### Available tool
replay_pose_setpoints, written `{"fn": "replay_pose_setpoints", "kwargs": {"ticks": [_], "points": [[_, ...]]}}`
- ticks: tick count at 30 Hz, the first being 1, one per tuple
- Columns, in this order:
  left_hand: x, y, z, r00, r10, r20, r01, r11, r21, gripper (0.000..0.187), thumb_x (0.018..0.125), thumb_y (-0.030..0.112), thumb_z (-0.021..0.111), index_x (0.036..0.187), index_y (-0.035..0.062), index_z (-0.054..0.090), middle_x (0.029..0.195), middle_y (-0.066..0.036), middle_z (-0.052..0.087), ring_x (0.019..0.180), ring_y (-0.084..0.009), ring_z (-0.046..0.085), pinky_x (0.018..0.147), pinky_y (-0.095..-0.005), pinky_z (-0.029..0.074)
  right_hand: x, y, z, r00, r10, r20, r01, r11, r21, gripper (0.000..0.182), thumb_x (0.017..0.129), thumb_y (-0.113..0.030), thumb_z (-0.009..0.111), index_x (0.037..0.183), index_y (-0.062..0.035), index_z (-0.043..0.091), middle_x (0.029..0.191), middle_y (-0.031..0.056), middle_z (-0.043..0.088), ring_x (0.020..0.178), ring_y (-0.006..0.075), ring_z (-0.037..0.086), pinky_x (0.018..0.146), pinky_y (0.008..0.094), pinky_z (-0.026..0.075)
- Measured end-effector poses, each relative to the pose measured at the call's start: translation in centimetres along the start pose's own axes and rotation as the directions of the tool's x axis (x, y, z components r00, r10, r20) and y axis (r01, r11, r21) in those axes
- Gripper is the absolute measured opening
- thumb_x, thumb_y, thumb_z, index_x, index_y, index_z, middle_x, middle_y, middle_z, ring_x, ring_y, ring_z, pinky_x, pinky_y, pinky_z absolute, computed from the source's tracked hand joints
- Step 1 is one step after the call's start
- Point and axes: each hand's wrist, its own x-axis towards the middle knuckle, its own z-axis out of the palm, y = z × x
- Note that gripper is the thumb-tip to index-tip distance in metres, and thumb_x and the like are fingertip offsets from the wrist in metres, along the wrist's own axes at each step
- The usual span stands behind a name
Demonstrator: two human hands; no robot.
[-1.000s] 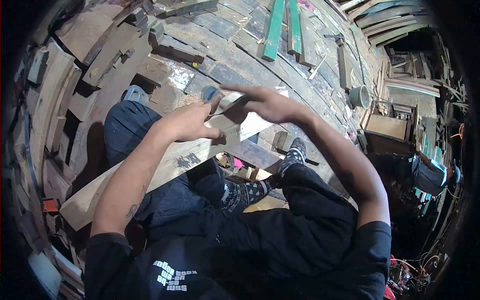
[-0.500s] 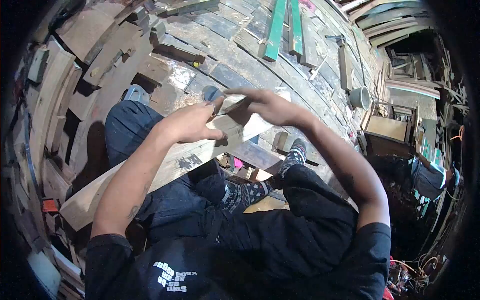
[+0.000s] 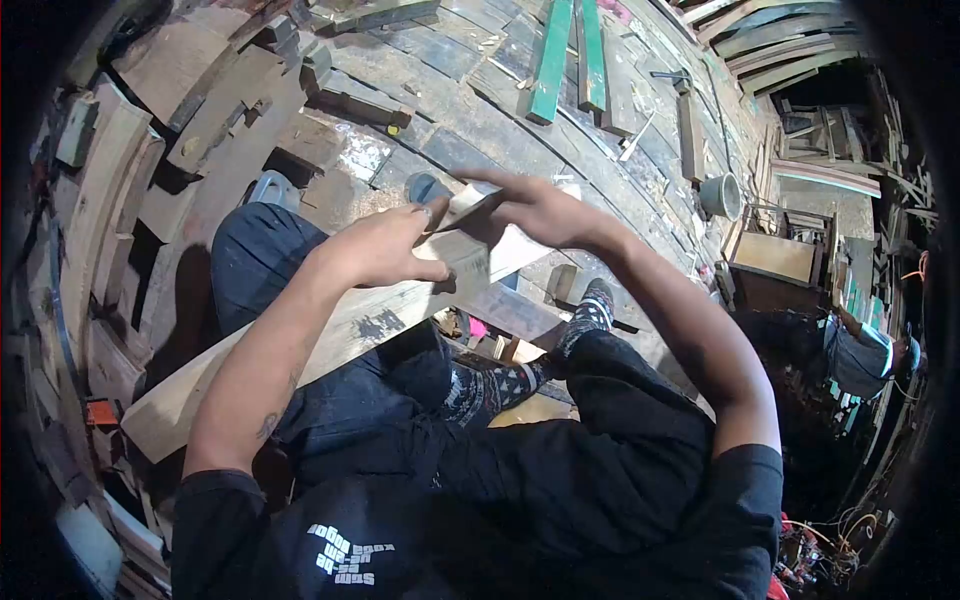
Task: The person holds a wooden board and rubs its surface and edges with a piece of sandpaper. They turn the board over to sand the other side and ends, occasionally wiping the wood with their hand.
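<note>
A long pale wooden beam (image 3: 375,325) lies slantwise across my lap, from the lower left up to the right. My left hand (image 3: 385,247) rests on the beam's upper part, its thumb along the near face and its other fingers over the far edge. My right hand (image 3: 535,208) arches over the beam just to the right, fingers stretched toward my left hand. Whether it holds something small in the shadow beneath is not visible. A dark round object (image 3: 425,187) stands just beyond the fingers.
Two green planks (image 3: 550,65) lie on the plank floor (image 3: 450,90) ahead. A grey bucket (image 3: 720,197) stands at the right, near a hammer-like tool (image 3: 672,75). Stacked timber (image 3: 110,190) fills the left side. A wooden cabinet (image 3: 775,255) is at the right.
My right hand has shifted very slightly, its fingers a little farther along the beam's upper edge. My left hand and the beam stay nearly in place.
</note>
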Motion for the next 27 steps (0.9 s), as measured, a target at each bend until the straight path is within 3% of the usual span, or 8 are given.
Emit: {"fn": "replay_pose_setpoints", "kwargs": {"ticks": [2,3,7,12,15,20,23,27], "points": [[-0.1,0.0,-0.1,1.0,-0.021,-0.019,0.022,0.999,0.042,0.112,0.082,0.056,0.08,0.164,0.0032,0.024,0.136,-0.033,0.061,0.124,-0.0438,0.062,0.106,-0.0449,0.049,-0.9,1.8,-1.9,0.996,0.093,-0.014,-0.092,0.995,0.029,0.069,0.09,-0.004,0.051,0.157,-0.0129,0.043,0.122,0.019,0.074,0.12,0.0344,0.068,0.11,0.046,0.048],[-0.1,-0.2,0.1,0.999,-0.024,-0.027,0.025,0.999,0.037,0.112,0.082,0.056,0.08,0.164,0.0032,0.024,0.136,-0.033,0.061,0.124,-0.0438,0.062,0.106,-0.0449,0.049,-1.3,3.6,-2.7,0.987,0.146,-0.06,-0.157,0.945,-0.287,0.061,0.093,-0.008,0.053,0.153,-0.0101,0.048,0.114,0.0225,0.075,0.112,0.0388,0.071,0.1,0.0488,0.054],[0.1,-0.4,0.2,1.0,-0.01,-0.024,0.011,1.0,0.028,0.111,0.083,0.054,0.08,0.164,0.0035,0.024,0.136,-0.033,0.061,0.124,-0.0438,0.062,0.107,-0.0448,0.049,-1.7,4.4,-1.7,0.962,0.233,-0.141,-0.263,0.657,-0.707,0.053,0.094,-0.015,0.06,0.146,-0.0068,0.052,0.094,0.0263,0.074,0.085,0.0447,0.072,0.076,0.0544,0.057],[0.4,-0.6,0.2,1.0,-0.011,0.019,0.01,0.999,0.032,0.108,0.083,0.053,0.079,0.162,0.0011,0.027,0.141,-0.029,0.059,0.128,-0.0424,0.06,0.109,-0.0447,0.049,-0.2,-2.6,1.3,1.0,0.016,-0.005,-0.017,0.932,-0.363,0.056,0.091,-0.004,0.054,0.146,-0.0076,0.054,0.101,0.0247,0.075,0.092,0.04,0.074,0.085,0.0499,0.058],[0.3,-0.7,0.5,1.0,0.014,-0.013,-0.014,0.999,0.04,0.109,0.083,0.054,0.079,0.163,0.0021,0.026,0.143,-0.03,0.057,0.13,-0.0421,0.059,0.11,-0.0442,0.048,-0.2,-0.5,-1.3,0.996,0.067,0.059,-0.078,0.975,0.208,0.062,0.092,0.002,0.049,0.153,-0.0085,0.051,0.128,0.0184,0.071,0.116,0.0258,0.068,0.106,0.0415,0.051],[-0.2,0.3,0.0,1.0,-0.027,0.006,0.027,1.0,-0.004,0.11,0.083,0.049,0.081,0.165,0.0058,0.021,0.146,-0.032,0.054,0.132,-0.0447,0.057,0.11,-0.0439,0.046,-2.7,6.3,-3.2,0.951,0.194,-0.24,-0.28,0.869,-0.407,0.039,0.093,-0.009,0.057,0.131,-0.0031,0.065,0.1,0.0228,0.076,0.094,0.0452,0.072,0.086,0.0488,0.058],[0.2,-0.9,0.8,0.998,0.039,-0.057,-0.038,0.999,0.01,0.11,0.083,0.05,0.082,0.165,0.0062,0.022,0.144,-0.032,0.057,0.13,-0.045,0.058,0.109,-0.0446,0.047,-1.6,1.7,-0.9,0.932,0.34,-0.124,-0.331,0.664,-0.671,0.051,0.091,-0.004,0.055,0.142,-0.0076,0.058,0.098,0.0236,0.075,0.095,0.0425,0.073,0.085,0.0532,0.058],[0.6,-0.6,0.3,0.999,-0.034,0.04,0.033,0.999,0.033,0.11,0.083,0.051,0.082,0.164,0.0042,0.025,0.138,-0.031,0.06,0.125,-0.0433,0.061,0.107,-0.0448,0.049,-0.1,-2.4,1.7,0.999,0.04,0.007,-0.038,0.982,-0.183,0.064,0.091,-0.003,0.057,0.153,-0.014,0.049,0.115,0.0226,0.075,0.107,0.0375,0.073,0.098,0.0469,0.056]]}}
